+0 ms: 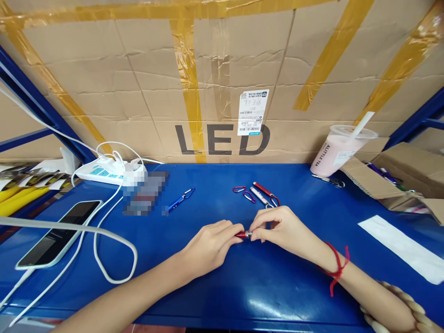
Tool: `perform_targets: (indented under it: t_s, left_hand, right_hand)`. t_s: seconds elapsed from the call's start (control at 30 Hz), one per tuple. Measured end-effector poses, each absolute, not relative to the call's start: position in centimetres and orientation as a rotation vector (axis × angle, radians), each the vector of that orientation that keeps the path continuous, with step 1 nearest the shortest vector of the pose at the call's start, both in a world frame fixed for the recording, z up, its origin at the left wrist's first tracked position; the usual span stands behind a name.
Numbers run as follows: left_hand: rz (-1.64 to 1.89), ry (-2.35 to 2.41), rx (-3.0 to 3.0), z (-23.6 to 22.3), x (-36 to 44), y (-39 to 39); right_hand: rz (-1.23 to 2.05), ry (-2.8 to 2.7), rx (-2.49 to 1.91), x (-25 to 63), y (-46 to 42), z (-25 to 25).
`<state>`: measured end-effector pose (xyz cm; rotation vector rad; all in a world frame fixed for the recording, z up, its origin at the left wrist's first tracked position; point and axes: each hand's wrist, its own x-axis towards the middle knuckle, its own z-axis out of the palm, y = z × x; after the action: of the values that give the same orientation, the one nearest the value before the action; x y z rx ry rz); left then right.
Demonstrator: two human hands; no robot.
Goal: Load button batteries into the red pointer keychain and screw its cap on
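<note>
My left hand [213, 243] is closed round a small red keychain flashlight [242, 234], most of which its fingers hide. At the flashlight's silver end, the fingertips of my right hand [274, 226] are pinched together on it. Just beyond my right hand lie a silver flashlight [259, 195] and another red flashlight [264, 190]. Beside them are a red carabiner clip [239, 189] and a purple carabiner clip [249, 197]. Farther left, a blue flashlight [176, 203] with a blue clip lies on the table.
A phone [58, 233], white cables and a power strip [100, 172] occupy the left side. At the right stand a pink drink cup [338, 150] and an open cardboard box [412, 162]; a white paper strip [404, 247] lies nearer. A large carton [145, 92] walls the back.
</note>
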<state>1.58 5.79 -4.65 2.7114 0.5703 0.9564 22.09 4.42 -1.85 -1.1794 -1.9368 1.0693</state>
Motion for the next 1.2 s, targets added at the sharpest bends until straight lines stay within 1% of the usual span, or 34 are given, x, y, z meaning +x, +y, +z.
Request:
perform_targets:
  t_s: [0.13,0.27,0.33,0.4,0.53,0.6,0.67,0.83,0.9,0.93,1.07,1.2]
  left_hand:
    - [1.104,0.489,2.746,-5.1,1.7,5.7]
    - [1.086,0.474,2.796,-5.0,1.6,5.5]
    - [1.101,0.502,2.825,-4.8,1.5,5.4]
    - [1.129,0.513,2.841,-4.8,1.5,5.2]
    - [1.104,0.495,2.869,-4.7,1.5,5.2]
    - [1.097,0.484,2.858,-4.8,1.5,5.4]
    - [1.111,0.487,2.840,-4.8,1.5,5.7]
    - [1.062,0.494,2.789,-5.0,1.5,6.4]
    - [1.046,0.533,2.695,-5.0,1.6,6.4]
    - [1.044,0.565,2.654,-5.0,1.7,6.4]
    - [1.040,0.698,2.575,-4.9,1.9,6.4]
    - [1.033,0.730,2.569,-4.8,1.7,6.5]
  right_hand:
    - [0.792,-2.220,-0.993,22.3,4.3,-2.1]
    - [0.394,-2.483,-0.859,22.2,4.1,-2.4]
    - [0.341,-2.482,-0.879,21.9,3.8,-2.4]
    - [0.496,-2.383,-0.952,21.5,3.4,-2.4]
    - [1.235,-2.047,-1.181,21.0,3.0,-2.2]
    - [1.484,-1.936,-1.197,21.1,3.1,-2.1]
    - [1.556,-1.887,-1.165,21.3,3.5,-2.1]
    - [1.553,-1.890,-1.113,21.5,4.1,-2.4]
    - [1.490,-1.902,-1.148,21.5,4.2,-2.5]
    - [1.399,-1.900,-1.188,21.5,4.3,-2.5]
    - [0.835,-1.867,-1.258,21.7,4.6,-2.4]
    - [0.515,-1.953,-1.103,22.1,4.6,-2.6]
